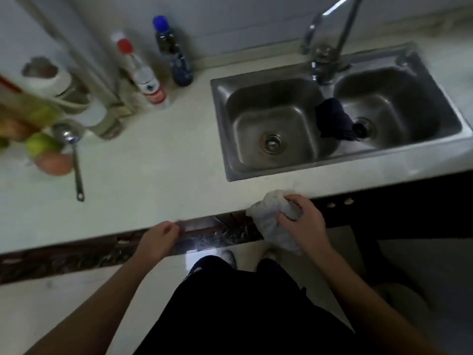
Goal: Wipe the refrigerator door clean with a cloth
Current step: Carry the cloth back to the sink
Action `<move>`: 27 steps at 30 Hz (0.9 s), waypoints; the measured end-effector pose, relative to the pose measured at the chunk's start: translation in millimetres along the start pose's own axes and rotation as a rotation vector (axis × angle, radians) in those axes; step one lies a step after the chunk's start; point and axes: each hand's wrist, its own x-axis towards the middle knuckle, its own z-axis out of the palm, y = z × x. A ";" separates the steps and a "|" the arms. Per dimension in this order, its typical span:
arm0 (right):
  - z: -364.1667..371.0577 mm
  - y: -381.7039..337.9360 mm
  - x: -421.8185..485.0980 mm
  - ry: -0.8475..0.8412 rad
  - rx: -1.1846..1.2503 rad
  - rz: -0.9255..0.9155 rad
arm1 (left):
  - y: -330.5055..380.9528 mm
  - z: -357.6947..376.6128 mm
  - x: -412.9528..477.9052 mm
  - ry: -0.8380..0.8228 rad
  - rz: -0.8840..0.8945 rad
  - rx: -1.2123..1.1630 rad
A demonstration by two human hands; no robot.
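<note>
My right hand (304, 221) grips a crumpled white cloth (271, 216) at the front edge of the pale countertop (158, 175), just in front of the sink. The cloth hangs partly over the edge. My left hand (158, 239) hovers at the counter's dark front edge, fingers curled, with nothing in it. No refrigerator door shows in this view.
A steel double sink (256, 172) with a tap (330, 47) lies ahead, a dark rag (332, 119) draped over its divider. Two bottles (146, 73) (174, 52) stand at the back. A ladle (75, 160), fruit (51, 160) and jars sit at the left.
</note>
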 end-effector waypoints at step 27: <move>87.3 -224.2 229.8 -0.057 -0.019 -0.176 | 20.5 -149.0 132.9 0.169 -0.038 -0.375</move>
